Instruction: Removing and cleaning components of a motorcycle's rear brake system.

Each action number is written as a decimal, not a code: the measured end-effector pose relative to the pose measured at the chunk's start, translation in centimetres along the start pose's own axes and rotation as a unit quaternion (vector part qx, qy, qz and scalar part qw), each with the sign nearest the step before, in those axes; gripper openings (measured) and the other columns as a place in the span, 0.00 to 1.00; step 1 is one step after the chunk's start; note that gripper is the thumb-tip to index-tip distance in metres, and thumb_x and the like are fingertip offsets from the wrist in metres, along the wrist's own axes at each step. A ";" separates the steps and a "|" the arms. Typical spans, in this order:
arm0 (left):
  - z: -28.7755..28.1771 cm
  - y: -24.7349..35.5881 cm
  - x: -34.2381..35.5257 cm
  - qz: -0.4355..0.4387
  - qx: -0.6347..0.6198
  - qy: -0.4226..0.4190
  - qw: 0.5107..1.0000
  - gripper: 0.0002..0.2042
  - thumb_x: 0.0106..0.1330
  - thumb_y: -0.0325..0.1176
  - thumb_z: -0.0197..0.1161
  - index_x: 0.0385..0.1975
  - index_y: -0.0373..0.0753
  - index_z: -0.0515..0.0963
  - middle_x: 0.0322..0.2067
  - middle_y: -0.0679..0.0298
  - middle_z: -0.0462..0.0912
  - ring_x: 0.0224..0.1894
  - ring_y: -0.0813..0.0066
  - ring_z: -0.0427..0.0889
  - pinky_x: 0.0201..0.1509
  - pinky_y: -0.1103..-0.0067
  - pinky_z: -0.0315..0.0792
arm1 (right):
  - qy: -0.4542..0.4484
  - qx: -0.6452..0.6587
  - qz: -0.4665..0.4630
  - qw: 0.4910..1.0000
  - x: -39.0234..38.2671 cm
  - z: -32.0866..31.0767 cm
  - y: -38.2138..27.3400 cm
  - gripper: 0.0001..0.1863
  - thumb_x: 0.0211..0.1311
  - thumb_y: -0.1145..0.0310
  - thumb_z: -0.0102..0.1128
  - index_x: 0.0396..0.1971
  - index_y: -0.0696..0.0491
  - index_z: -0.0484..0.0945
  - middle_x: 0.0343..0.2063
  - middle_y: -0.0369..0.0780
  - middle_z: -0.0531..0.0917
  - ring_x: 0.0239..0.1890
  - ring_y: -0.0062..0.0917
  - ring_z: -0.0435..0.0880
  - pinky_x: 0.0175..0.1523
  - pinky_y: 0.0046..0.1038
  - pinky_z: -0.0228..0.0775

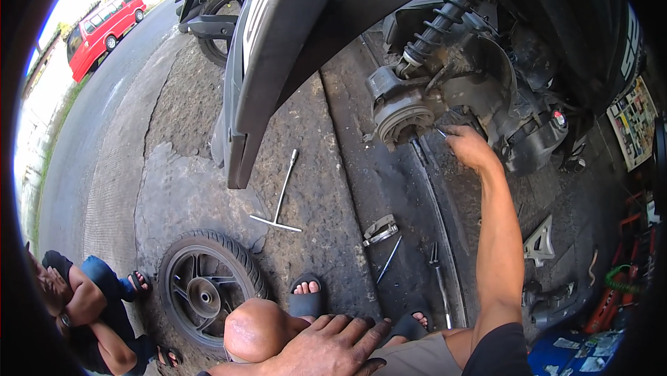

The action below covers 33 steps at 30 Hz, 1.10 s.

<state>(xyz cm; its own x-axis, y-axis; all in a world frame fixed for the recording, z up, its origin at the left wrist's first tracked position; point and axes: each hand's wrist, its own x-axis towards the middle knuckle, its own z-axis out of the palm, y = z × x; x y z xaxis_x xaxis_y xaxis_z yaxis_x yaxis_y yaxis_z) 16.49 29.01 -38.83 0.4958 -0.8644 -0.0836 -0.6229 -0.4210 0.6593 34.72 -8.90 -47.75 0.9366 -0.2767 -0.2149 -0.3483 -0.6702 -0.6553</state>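
My right hand (469,145) reaches out to the scooter's rear drum brake hub (404,120), fingers pinched on a slim metal tool (442,132). Its tip is close to the hub's lower right edge; its kind is mostly hidden by my fingers. My left hand (330,345) lies flat near my knee with fingers stretched, palm down and holding nothing. Above the hub stands a black coil-spring shock absorber (445,18). On the ground below lie a curved metal part like a brake shoe pair (381,230) and a thin blue-grey rod (390,259).
A removed wheel (208,292) lies left of my knee. Near it are a T-handle wrench (281,199) and a long metal rod (440,285). The scooter's dark tail (278,49) overhangs the middle. A bracket (540,240) lies right; a person (94,306) sits left.
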 end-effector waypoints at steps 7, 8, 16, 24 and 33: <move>-0.4 -0.2 -0.4 -0.003 -0.001 -0.013 1.000 0.26 0.61 0.41 0.61 0.56 0.30 0.70 0.41 0.54 0.76 0.44 0.59 0.74 0.50 0.70 0.69 | -0.032 0.056 0.053 0.997 0.2 -0.5 -0.7 0.27 0.54 0.72 0.47 0.56 0.51 0.78 0.14 0.35 0.73 0.14 0.21 0.66 0.19 0.27 0.58; -0.4 -0.2 -0.4 -0.003 -0.003 -0.013 1.000 0.26 0.61 0.41 0.61 0.56 0.30 0.70 0.41 0.54 0.76 0.44 0.59 0.74 0.50 0.70 0.69 | -0.039 0.055 0.062 0.996 0.3 -0.5 -0.7 0.27 0.55 0.71 0.47 0.58 0.50 0.77 0.14 0.35 0.71 0.13 0.20 0.65 0.18 0.26 0.57; -0.6 -0.4 -0.3 0.007 -0.004 -0.012 1.000 0.25 0.62 0.41 0.60 0.55 0.30 0.71 0.41 0.54 0.76 0.43 0.59 0.74 0.49 0.69 0.68 | -0.064 0.088 0.115 0.987 0.9 -1.1 -0.8 0.28 0.58 0.69 0.47 0.61 0.48 0.73 0.16 0.33 0.69 0.13 0.19 0.65 0.18 0.25 0.58; -0.8 -0.7 -0.1 0.019 -0.011 -0.016 1.000 0.25 0.63 0.42 0.59 0.55 0.31 0.71 0.40 0.55 0.76 0.43 0.59 0.74 0.49 0.69 0.68 | -0.103 -0.062 0.107 0.987 2.1 -2.2 -2.4 0.26 0.60 0.68 0.48 0.60 0.48 0.75 0.17 0.32 0.70 0.12 0.18 0.65 0.16 0.25 0.56; -0.9 -1.2 0.7 0.029 -0.017 -0.022 0.999 0.26 0.63 0.42 0.60 0.57 0.32 0.70 0.40 0.56 0.77 0.43 0.59 0.75 0.49 0.69 0.67 | -0.001 -0.030 0.093 0.995 1.0 0.5 -2.0 0.26 0.50 0.74 0.47 0.52 0.56 0.79 0.32 0.51 0.85 0.30 0.35 0.83 0.40 0.34 0.74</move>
<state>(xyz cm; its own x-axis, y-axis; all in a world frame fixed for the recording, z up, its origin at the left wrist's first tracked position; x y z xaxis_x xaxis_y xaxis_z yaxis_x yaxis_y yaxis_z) 18.08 29.18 -39.00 0.4315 -0.8987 -0.0777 -0.6289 -0.3614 0.6884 36.39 -7.56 -47.02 0.8558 -0.3984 -0.3300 -0.5172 -0.6474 -0.5597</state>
